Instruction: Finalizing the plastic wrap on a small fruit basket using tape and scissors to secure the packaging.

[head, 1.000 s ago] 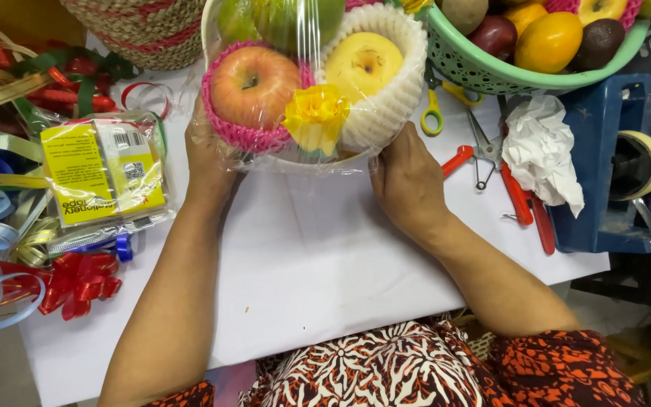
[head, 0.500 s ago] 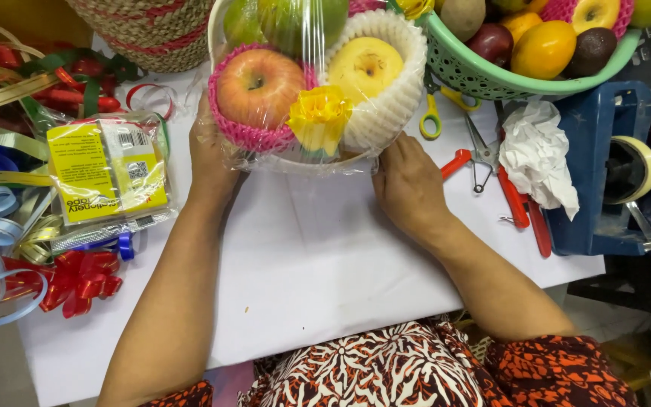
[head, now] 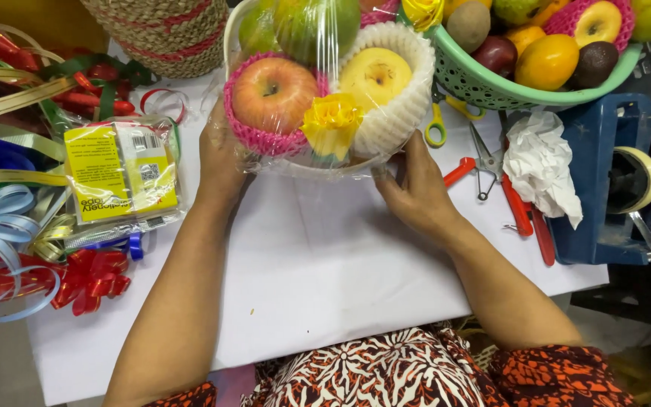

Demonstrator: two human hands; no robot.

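Note:
A round fruit basket (head: 325,167) wrapped in clear film stands at the far middle of the white table (head: 318,264). Inside lie a red apple (head: 274,94) in pink foam netting, a yellow apple (head: 374,75) in white netting, green fruit (head: 303,26) behind, and a yellow paper flower (head: 331,124) in front. My left hand (head: 220,154) grips the basket's left side over the film. My right hand (head: 412,188) presses the film against the basket's lower right rim, fingers tucked under.
A green basket (head: 491,90) of mixed fruit sits at the back right. Yellow-handled scissors (head: 437,128), red-handled pliers (head: 525,215), crumpled white paper (head: 540,162) and a blue tape dispenser (head: 612,188) lie right. Ribbons and bows (head: 9,249), a yellow packet (head: 118,173) and a woven basket (head: 163,34) are left.
The wrapped basket has shifted slightly nearer and to the left; both hands stay on its sides, the right fingers working along the lower rim.

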